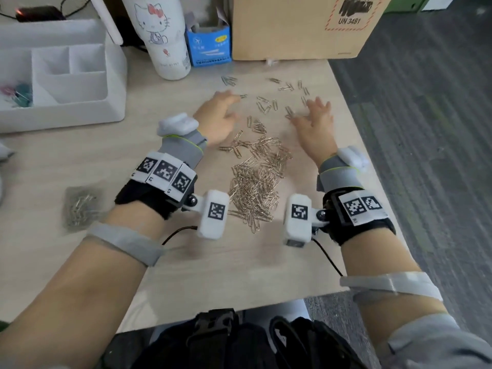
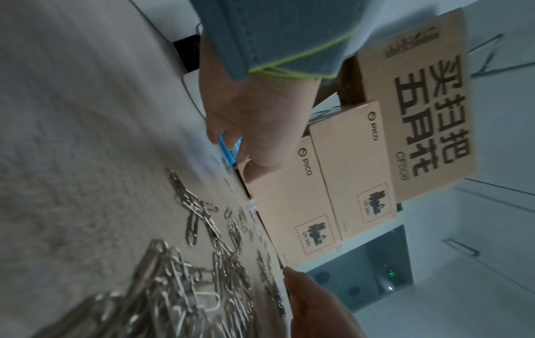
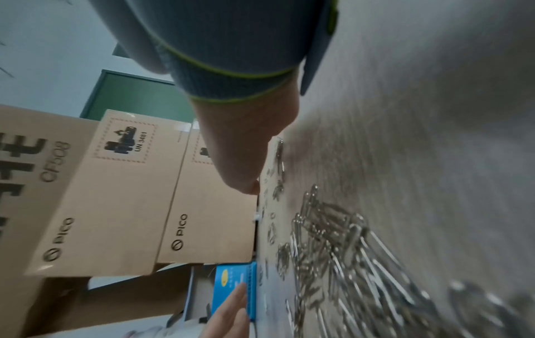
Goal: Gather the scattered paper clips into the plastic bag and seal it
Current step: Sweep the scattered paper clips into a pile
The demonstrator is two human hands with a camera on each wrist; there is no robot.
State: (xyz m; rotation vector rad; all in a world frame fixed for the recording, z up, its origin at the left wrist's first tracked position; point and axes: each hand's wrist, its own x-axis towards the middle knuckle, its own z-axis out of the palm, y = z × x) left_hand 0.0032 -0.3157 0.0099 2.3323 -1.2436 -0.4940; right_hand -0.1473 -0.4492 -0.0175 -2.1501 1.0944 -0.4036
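A heap of silver paper clips lies on the light wooden table between my forearms. Loose paper clips are scattered beyond it toward the far edge. My left hand lies flat, fingers spread, on the left of the scattered clips, fingertips by one clip. My right hand lies flat with spread fingers on their right side. Neither hand holds anything. A small clear plastic bag with some clips inside lies at the near left, beside my left forearm. The wrist views show the heap of paper clips up close and blurred.
A white desk organiser stands at the far left. A white cartoon-cat tumbler, a small blue box and a cardboard box line the back edge. The table's right edge runs close past my right hand.
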